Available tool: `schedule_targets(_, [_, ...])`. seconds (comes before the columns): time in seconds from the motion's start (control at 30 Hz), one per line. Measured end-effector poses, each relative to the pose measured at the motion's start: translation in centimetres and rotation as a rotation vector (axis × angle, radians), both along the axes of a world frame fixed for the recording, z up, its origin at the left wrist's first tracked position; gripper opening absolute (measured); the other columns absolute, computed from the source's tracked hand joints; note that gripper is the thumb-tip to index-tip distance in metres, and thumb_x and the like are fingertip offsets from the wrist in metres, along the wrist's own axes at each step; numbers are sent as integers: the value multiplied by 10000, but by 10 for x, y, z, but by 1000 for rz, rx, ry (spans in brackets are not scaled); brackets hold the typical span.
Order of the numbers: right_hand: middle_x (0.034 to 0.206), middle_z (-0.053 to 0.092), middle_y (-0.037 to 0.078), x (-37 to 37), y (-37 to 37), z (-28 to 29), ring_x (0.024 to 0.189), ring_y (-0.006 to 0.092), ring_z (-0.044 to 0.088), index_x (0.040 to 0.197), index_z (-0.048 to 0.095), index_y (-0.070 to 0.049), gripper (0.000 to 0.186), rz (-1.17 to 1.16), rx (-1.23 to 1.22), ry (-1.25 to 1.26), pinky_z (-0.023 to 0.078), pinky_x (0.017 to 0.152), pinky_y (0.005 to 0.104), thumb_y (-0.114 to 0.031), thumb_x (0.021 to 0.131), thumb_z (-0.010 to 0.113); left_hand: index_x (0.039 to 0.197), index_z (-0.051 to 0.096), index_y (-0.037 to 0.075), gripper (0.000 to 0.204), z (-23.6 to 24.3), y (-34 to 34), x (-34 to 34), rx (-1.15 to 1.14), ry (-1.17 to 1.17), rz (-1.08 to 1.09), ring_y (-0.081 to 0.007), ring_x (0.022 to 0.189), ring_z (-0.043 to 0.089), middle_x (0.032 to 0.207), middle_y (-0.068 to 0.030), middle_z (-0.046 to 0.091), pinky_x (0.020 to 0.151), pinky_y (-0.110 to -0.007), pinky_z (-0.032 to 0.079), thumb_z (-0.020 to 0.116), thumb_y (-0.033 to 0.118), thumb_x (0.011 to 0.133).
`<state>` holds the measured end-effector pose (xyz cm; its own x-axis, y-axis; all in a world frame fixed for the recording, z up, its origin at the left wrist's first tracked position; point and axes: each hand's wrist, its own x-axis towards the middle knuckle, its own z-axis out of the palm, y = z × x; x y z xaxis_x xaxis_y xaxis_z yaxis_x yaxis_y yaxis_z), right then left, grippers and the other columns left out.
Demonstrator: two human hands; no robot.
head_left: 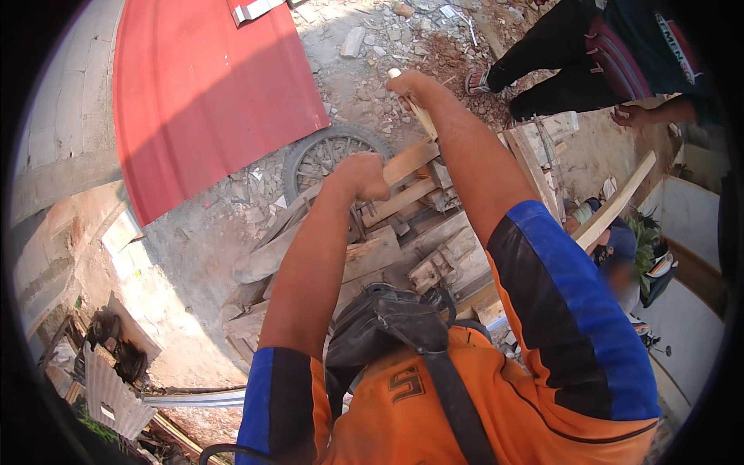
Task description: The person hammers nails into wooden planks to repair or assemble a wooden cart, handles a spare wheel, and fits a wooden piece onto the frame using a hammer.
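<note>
My left hand (363, 177) is closed in a fist at the near-left end of a short wooden board (411, 160) and appears to grip it. Farther out, my right hand (418, 87) wraps round a pale wooden stick (423, 122), which looks like a tool handle. One rounded end pokes out beyond the fingers; the other runs down toward the board, partly hidden by my forearm. Beneath both arms lies a pile of old timber (380, 252). A spoked wheel with a black tyre (293, 167) lies just beyond my left hand.
A red metal sheet (209, 101) covers the ground at far left. Rubble (387, 35) is scattered ahead. Another person (558, 62) stands at far right. A long plank (616, 203) slants up at right, near a second person (616, 244). A black bag (387, 322) hangs at my chest.
</note>
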<state>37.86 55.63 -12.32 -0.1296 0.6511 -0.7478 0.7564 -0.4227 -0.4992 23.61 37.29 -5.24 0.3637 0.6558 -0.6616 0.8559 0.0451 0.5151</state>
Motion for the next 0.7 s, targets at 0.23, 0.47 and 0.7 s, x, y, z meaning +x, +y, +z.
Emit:
schedule_targets(0.23, [587,583,129,-2,1,1,443,210,542,795,646,50,323,-106,10,32,445,434,401,-266,862,640,971,686,-53,497,5,3,1,-34,6,-13,-380,991,672,1025,-264,686,841,-430,544,735,257,585])
schedule_targets(0.47, [635,586,63,8,-37,53,427,173,507,786,631,38,333,-330,250,230,415,435,364,-277,856,715,976,688,-59,500,4,-2,-7,-38,33,-11,-380,991,673,1031,-271,684,840,-427,548,746,265,600])
schedule_targets(0.7, [626,569,60,46,-70,92,415,157,491,772,623,39,370,-501,512,344,378,386,367,-306,873,709,979,682,-63,488,18,-1,7,-75,33,-41,-382,1021,661,1057,-275,673,860,-432,542,729,254,611])
